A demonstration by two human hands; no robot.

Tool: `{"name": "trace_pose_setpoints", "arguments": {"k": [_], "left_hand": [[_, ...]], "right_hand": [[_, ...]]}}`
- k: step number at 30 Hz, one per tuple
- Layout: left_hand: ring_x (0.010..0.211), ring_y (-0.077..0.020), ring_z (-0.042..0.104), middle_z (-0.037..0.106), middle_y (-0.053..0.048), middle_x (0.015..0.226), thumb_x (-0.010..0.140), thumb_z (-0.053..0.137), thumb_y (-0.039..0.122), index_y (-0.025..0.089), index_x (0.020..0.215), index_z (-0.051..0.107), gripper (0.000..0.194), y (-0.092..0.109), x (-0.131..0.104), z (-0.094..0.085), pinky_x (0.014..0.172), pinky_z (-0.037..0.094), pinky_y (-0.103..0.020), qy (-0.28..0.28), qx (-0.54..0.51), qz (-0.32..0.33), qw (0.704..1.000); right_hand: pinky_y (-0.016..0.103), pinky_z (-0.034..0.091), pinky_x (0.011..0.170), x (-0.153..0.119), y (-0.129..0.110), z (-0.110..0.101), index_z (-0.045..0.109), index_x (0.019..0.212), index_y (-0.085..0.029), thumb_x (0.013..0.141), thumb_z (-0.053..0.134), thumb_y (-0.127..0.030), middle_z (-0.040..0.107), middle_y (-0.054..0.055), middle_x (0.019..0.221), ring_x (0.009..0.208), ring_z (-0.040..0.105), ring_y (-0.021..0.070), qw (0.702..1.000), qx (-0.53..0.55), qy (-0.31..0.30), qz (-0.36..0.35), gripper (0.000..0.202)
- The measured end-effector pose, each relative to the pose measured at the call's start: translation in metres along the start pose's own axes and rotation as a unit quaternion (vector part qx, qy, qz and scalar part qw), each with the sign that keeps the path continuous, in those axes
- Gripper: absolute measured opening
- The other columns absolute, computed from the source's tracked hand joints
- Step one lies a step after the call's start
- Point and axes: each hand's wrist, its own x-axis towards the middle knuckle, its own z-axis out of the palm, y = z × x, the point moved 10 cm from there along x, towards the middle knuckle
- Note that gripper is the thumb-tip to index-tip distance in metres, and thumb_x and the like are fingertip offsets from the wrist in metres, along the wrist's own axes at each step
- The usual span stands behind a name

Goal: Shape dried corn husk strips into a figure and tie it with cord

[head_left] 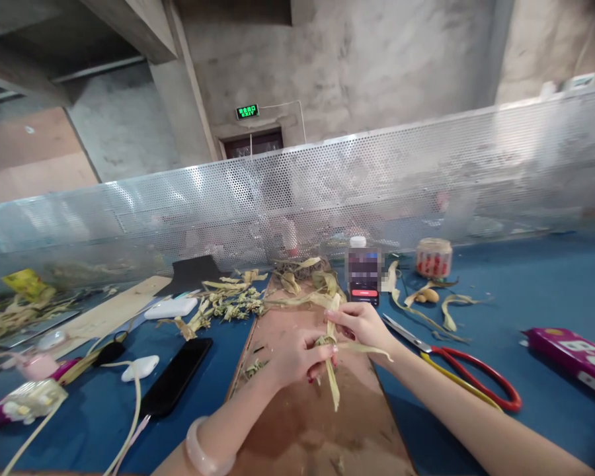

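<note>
Over a brown board, my left hand pinches a small knotted bundle of pale dried leaf strips. My right hand, just above and to the right, has its fingers closed on the upper end of the same strips. One long strip sticks out to the right under my right wrist. A pile of dried husks lies at the board's far end.
Red-handled scissors lie right of my right forearm. A phone stands beyond my hands, near a jar. On the left are a black phone, cables, a white case and dried plant pieces. A perforated metal screen runs behind.
</note>
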Motion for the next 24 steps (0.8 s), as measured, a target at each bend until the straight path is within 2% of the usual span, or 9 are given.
{"name": "trace_pose_setpoints", "arguments": {"k": [3,7,10,14,19,24], "left_hand": [[0.033,-0.0041,0.033,0.046,0.003,0.049,0.078,0.046,0.036,0.014,0.061,0.053,0.029,-0.003,0.002,0.003,0.034,0.025,-0.018,-0.002,-0.066,-0.014,0.998],[0.03,-0.0055,0.03,0.042,0.003,0.041,0.081,0.034,0.048,0.014,0.055,0.053,0.047,-0.01,0.003,0.003,0.032,0.024,-0.02,0.012,-0.103,-0.041,0.994],[0.032,-0.0062,0.034,0.046,0.002,0.042,0.078,0.043,0.04,0.014,0.052,0.053,0.038,-0.013,0.002,-0.001,0.033,0.022,-0.02,0.031,-0.079,-0.054,0.995],[0.034,-0.0054,0.035,0.05,0.002,0.047,0.075,0.046,0.031,0.013,0.054,0.052,0.028,-0.01,0.001,-0.001,0.034,0.021,-0.019,0.035,-0.075,-0.048,0.995],[0.036,-0.0055,0.035,0.049,0.002,0.048,0.074,0.047,0.031,0.013,0.053,0.052,0.028,-0.013,0.002,0.001,0.035,0.021,-0.019,0.027,-0.083,-0.048,0.995],[0.037,-0.0059,0.035,0.048,0.001,0.046,0.074,0.047,0.03,0.013,0.051,0.054,0.03,-0.012,0.001,0.002,0.035,0.021,-0.019,0.017,-0.047,-0.044,0.998]], "right_hand": [[0.023,0.018,0.042,-0.001,-0.004,0.0,0.051,0.047,-0.016,0.069,0.063,-0.044,0.038,-0.005,0.043,0.041,0.03,0.0064,1.0,-0.025,-0.001,-0.012,0.038],[0.022,0.02,0.041,-0.004,-0.014,0.005,0.057,0.053,-0.016,0.07,0.062,-0.045,0.04,-0.005,0.046,0.043,0.031,0.0066,0.998,-0.049,-0.023,-0.026,0.034],[0.021,0.022,0.041,-0.005,-0.021,0.007,0.053,0.051,-0.015,0.071,0.06,-0.044,0.039,-0.006,0.045,0.043,0.032,0.0065,0.996,-0.065,-0.031,-0.045,0.036],[0.021,0.023,0.042,-0.004,-0.022,0.003,0.048,0.049,-0.016,0.074,0.057,-0.044,0.038,-0.006,0.043,0.041,0.032,0.0062,0.995,-0.08,-0.014,-0.051,0.039],[0.021,0.028,0.042,-0.003,-0.024,0.003,0.049,0.049,-0.016,0.075,0.055,-0.042,0.041,-0.005,0.043,0.04,0.037,0.0072,0.995,-0.075,-0.013,-0.06,0.038],[0.021,0.03,0.045,-0.005,-0.029,0.001,0.049,0.047,-0.016,0.078,0.053,-0.039,0.043,-0.004,0.041,0.04,0.039,0.0076,0.992,-0.104,0.005,-0.069,0.038]]}}
